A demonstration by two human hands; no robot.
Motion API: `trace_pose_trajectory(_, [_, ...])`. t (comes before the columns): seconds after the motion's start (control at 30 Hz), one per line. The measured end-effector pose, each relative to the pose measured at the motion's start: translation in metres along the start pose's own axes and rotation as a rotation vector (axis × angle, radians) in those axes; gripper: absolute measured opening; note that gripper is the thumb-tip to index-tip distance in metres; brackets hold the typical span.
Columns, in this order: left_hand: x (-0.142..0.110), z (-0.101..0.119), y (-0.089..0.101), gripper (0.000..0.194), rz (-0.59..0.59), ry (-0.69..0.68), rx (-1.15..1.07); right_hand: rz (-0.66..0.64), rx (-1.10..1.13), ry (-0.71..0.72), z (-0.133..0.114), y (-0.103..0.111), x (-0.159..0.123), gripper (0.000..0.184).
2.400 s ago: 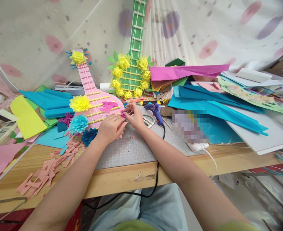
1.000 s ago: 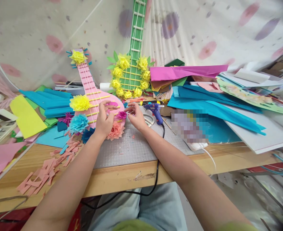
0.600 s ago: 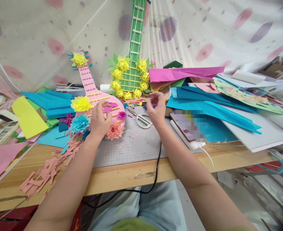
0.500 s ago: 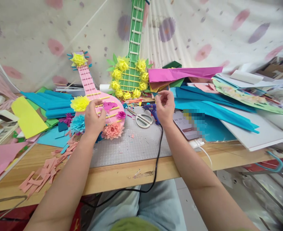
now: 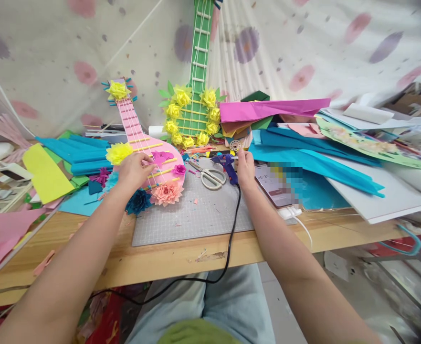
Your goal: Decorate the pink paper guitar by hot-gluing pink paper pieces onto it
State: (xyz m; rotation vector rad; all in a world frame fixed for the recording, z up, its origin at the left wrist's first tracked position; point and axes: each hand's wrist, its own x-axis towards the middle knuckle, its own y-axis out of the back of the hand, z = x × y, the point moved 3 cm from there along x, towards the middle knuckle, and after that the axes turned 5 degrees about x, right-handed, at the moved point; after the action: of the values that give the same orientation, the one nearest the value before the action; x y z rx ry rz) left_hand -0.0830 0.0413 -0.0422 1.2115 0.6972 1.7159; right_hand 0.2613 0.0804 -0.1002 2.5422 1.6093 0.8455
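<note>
A pink paper guitar [image 5: 135, 125], decorated with paper flowers, leans at the left of the mat. Over its body, my left hand [image 5: 134, 170] has bent fingers and the thumb closed at the edge of a magenta paper flower [image 5: 163, 157]. My right hand [image 5: 246, 168] is closed beside the blue glue gun [image 5: 228, 167], its fingertips at a short pale glue stick [image 5: 234, 157] by the gun's rear end. Scissors [image 5: 212, 178] lie between the guitar and the glue gun. My fingers partly hide both contacts.
A green paper guitar [image 5: 200, 62] with yellow flowers stands against the curtain. Blue paper [image 5: 314, 162] and a phone [image 5: 273, 184] lie at the right. The glue gun's black cord [image 5: 232, 239] crosses the grey cutting mat [image 5: 192, 224] and hangs off the table edge.
My right hand has come down from above the glue gun to its rear end, fingers drawn together. My left hand has shifted slightly left over the guitar, uncovering a dark blue flower.
</note>
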Motion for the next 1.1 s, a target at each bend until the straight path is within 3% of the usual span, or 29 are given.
trace_pose_trajectory(0.17, [0.008,0.005,-0.008,0.016,0.048,-0.104,0.035,-0.053,-0.026,-0.11,0.002,-0.009,-0.009,0.056])
trace_pose_trajectory(0.37, [0.015,0.005,-0.013,0.016,-0.012,-0.044,0.087,-0.236,-0.233,-0.15,0.005,-0.019,-0.011,0.051])
trace_pose_trajectory(0.5, [0.015,0.006,-0.012,0.012,-0.013,-0.092,0.101,-0.323,-0.312,-0.178,0.003,-0.019,-0.013,0.049])
trace_pose_trajectory(0.77, [0.015,0.008,-0.012,0.021,-0.005,-0.095,0.11,-0.314,-0.379,-0.185,0.003,-0.018,-0.013,0.049])
trace_pose_trajectory(0.97, [0.008,0.011,-0.004,0.013,-0.068,0.041,0.008,-0.332,-0.428,-0.217,-0.005,-0.014,-0.016,0.046])
trace_pose_trajectory(1.1, [0.001,0.015,0.002,0.026,-0.013,0.166,-0.203,-0.312,-0.421,-0.224,-0.012,-0.009,-0.016,0.038])
